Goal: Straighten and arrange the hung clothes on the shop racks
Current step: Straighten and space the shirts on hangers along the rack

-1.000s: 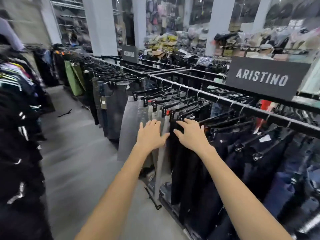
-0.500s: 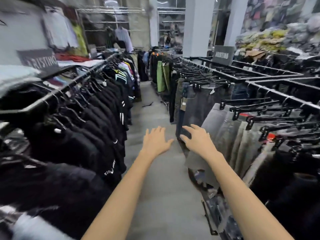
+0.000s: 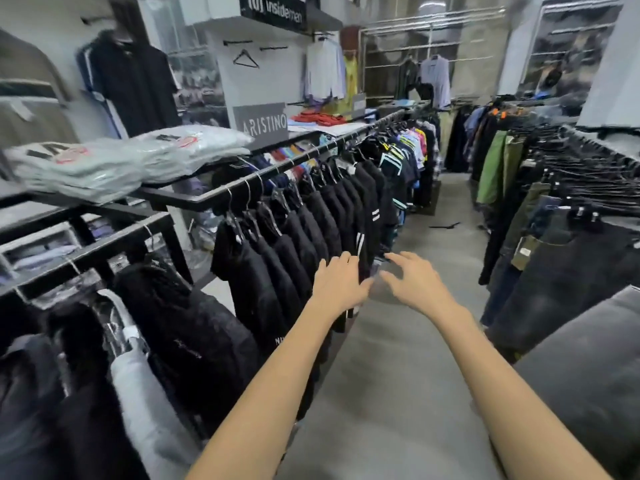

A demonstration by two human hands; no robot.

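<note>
A: Since the black shirts [image 3: 294,244] hang packed along the left rail [image 3: 277,169], below the shelf of folded packs [image 3: 114,161], where should the straightening start?

B: At the near end of that row, I'd say. The left hand [image 3: 337,284] lies flat, fingers spread, against a shirt's outer edge, gripping nothing.

A: And the right hand [image 3: 412,284]?

B: Wide too, fingers curled, empty, over the aisle floor [image 3: 415,341] just beside the row. Better to bring it onto the next shirt, part the two, then even the hanger gaps.

A: The trousers [image 3: 561,258] on the right?

B: Well apart; leave them.
</note>
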